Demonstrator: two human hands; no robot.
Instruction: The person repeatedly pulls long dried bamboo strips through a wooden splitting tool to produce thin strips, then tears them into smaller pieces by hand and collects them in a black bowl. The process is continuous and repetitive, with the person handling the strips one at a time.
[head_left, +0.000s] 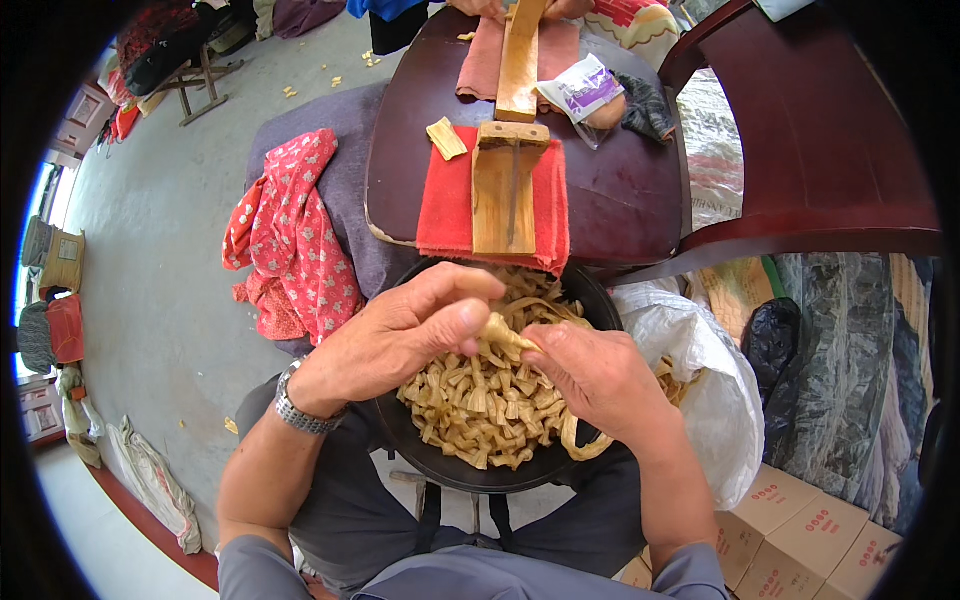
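Observation:
Above a black round basin (480, 480) on the lap, my two hands meet at a yellowish twisted strip (504, 334). My right hand (600, 375) pinches its right end between thumb and fingers. My left hand (420, 330), with a metal watch at the wrist, is at its left end, fingers partly spread; whether they grip it I cannot tell. Many knotted yellowish pieces (480, 405) fill the basin, with longer loose strips at its back and right. Beyond the basin, a wooden block tool with a metal rod or blade (504, 195) rests on a folded red cloth (442, 202).
A dark red chair seat (615, 195) stands ahead, bearing a packaged food item (589, 94) and a flat yellowish piece (446, 139). Another person's hands are at its far edge. Floral cloth (300, 232) lies left; a white woven sack (720, 397) and cardboard boxes (810, 525) are right.

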